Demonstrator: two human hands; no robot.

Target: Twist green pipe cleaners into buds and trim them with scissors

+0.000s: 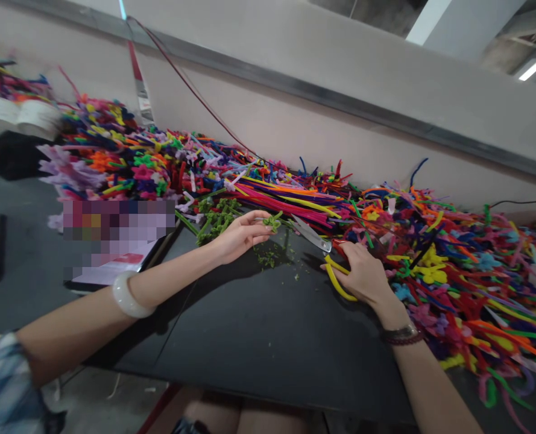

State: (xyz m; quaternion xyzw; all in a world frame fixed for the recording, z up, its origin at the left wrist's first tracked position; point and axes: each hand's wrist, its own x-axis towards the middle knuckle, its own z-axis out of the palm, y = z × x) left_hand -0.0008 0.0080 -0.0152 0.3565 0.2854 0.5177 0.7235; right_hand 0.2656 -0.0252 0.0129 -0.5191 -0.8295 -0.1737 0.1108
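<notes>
The right hand [362, 271] grips the yellow-handled scissors [312, 234] narrowly, blades aimed up-left at the green pipe cleaner [272, 222], which is pinched in the left hand [240, 236] just beyond the blade tips, its short length lying roughly across their line.

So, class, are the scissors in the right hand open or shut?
Shut, it seems: the scissors' steel blades lie together, no gap showing.

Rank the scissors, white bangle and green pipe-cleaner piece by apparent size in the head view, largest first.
1. Scissors with yellow handles
2. White bangle, nearer the camera, so its rank is unsure
3. Green pipe-cleaner piece
</notes>
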